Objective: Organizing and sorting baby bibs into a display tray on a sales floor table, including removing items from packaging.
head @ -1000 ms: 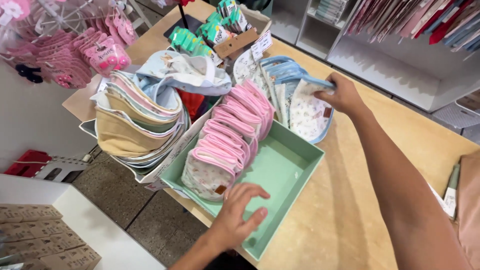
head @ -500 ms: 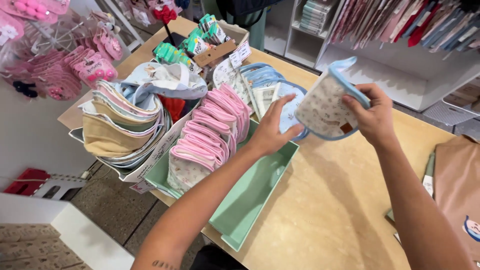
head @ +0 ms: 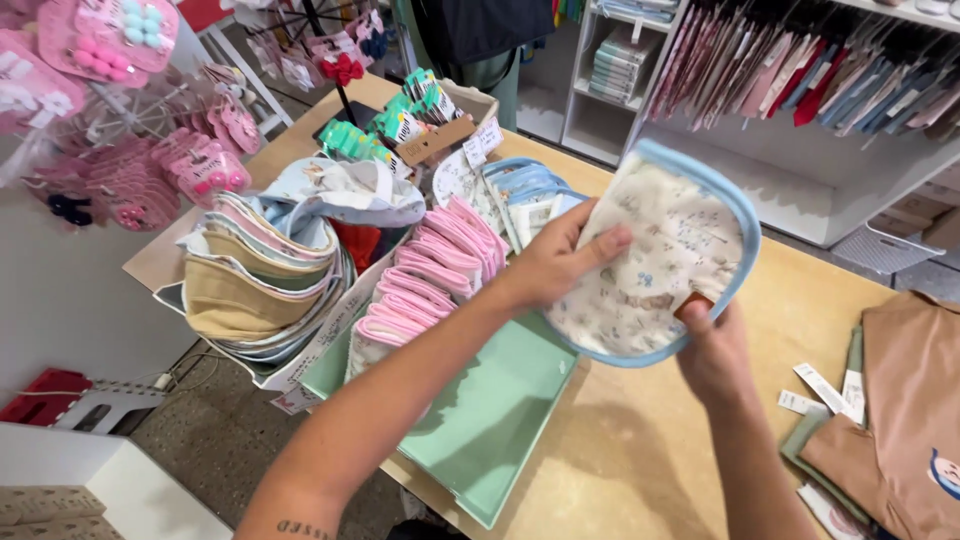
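Two hands hold one blue-trimmed printed bib [head: 660, 265] in the air above the wooden surface [head: 640, 440], over the far corner of the mint-green tray [head: 490, 420]. Your left hand [head: 555, 265] is closed on the bib's left edge, fingers spread across the printed cloth; your right hand [head: 715, 355] pinches its lower right rim from beneath. The tray's near half lies bare, while pink folded cloths [head: 430, 280] stand packed in a row at its far end. A white bin of stacked beige and pastel bibs [head: 260, 280] sits against the tray's left side. More blue-edged bibs [head: 525, 195] stand just behind your left hand. To the right, open wood runs to a brown garment [head: 905, 400] and loose paper tags [head: 825, 385] near the surface's edge.
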